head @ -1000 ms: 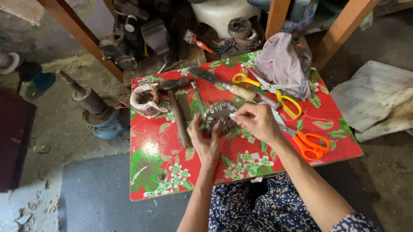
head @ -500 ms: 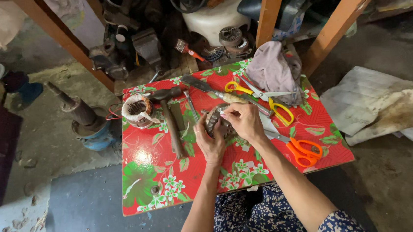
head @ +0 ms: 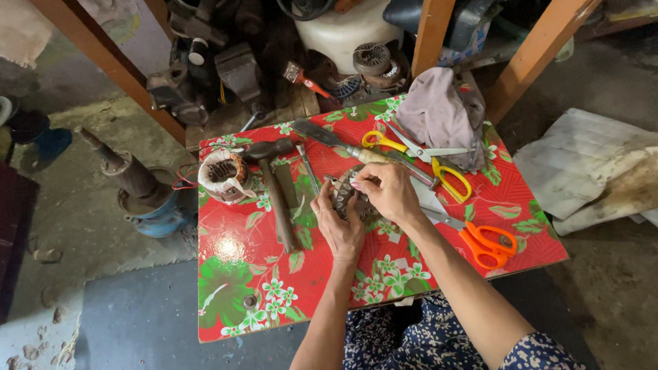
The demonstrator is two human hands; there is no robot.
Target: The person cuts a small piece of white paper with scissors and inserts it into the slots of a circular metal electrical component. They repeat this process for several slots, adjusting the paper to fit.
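A round, toothed grey metal motor part (head: 345, 195) sits at the middle of a small table with a red flowered cover (head: 244, 293). My left hand (head: 338, 225) grips its near left side. My right hand (head: 386, 191) closes over its top and right side, hiding most of it. A hammer (head: 273, 188) with a wooden handle lies just left of my hands. Another wound motor part (head: 223, 175) with copper coils stands at the table's back left.
Yellow scissors (head: 430, 160), orange scissors (head: 478, 240), a knife (head: 331, 139) and a crumpled grey cloth (head: 442, 112) lie on the table's right half. Orange wooden posts (head: 440, 12) and dark machine parts (head: 214, 69) stand behind. A rusty shaft (head: 135, 183) stands left, paper (head: 610, 174) right.
The view has drifted slightly, so the table sits a little further left in frame. Both hands stay on the toothed part, with the right hand shifting a little over it.
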